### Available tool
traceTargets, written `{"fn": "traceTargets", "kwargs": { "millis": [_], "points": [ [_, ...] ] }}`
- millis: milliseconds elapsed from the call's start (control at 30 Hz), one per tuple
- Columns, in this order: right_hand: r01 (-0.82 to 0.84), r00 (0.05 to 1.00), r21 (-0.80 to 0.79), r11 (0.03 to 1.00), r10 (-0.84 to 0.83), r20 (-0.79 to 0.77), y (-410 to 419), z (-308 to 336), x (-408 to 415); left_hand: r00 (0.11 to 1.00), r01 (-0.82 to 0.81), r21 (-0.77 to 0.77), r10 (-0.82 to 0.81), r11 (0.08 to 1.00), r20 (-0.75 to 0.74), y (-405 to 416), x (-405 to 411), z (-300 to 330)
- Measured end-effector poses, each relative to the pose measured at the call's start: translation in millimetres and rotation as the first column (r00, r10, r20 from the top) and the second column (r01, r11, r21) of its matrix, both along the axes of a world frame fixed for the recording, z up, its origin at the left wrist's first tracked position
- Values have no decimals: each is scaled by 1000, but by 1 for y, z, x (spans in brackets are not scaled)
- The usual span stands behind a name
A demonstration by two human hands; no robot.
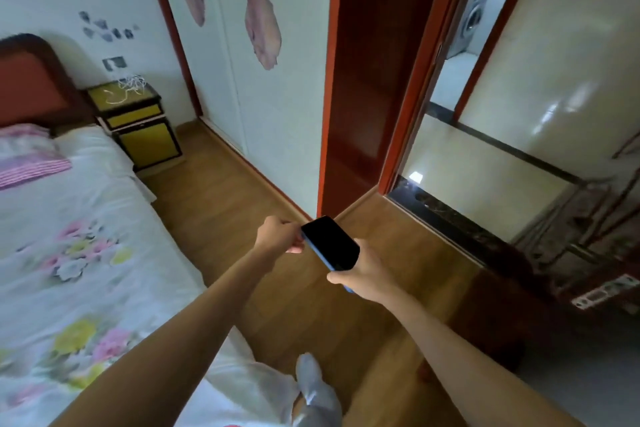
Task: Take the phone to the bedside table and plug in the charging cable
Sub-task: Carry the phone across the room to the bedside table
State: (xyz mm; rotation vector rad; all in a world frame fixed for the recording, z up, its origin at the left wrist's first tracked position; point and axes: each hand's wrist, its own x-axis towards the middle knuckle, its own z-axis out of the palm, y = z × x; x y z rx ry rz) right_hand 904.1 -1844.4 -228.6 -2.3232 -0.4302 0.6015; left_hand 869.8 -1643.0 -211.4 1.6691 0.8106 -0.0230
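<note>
A dark-screened phone (330, 243) in a blue case is held out in front of me above the wooden floor. My right hand (360, 272) grips its near end from below. My left hand (280, 234) pinches its left edge with the fingertips. The yellow bedside table (138, 118) stands far ahead at the left, next to the bed's headboard. A white charging cable (130, 88) lies in a loose tangle on the table's top, below a wall socket (114, 63).
A bed (69, 236) with a floral cover fills the left side. White wardrobe doors (263, 97) line the wall ahead. A red-brown door frame (360, 80) and an open doorway are at the right. Wooden floor (225, 184) runs between bed and wardrobe toward the table.
</note>
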Motion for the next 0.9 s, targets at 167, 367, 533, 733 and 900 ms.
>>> {"fn": "traceTargets", "kwargs": {
  "millis": [167,367,533,733,900],
  "points": [
    [-83,997,-15,996,83,-8,86,-6,92,994,-109,-21,109,994,3,79,75,-9],
    [-209,978,-50,977,210,16,205,8,182,964,-264,-8,264,965,24,187,136,5],
    [-338,939,-66,939,341,41,294,11,233,928,-373,17,372,928,26,267,164,6],
    [-480,872,-75,874,485,69,406,-2,295,882,-471,32,470,882,29,362,202,0],
    [-550,834,-6,835,549,55,510,-2,353,829,-559,72,558,826,31,446,249,6]
  ]
}}
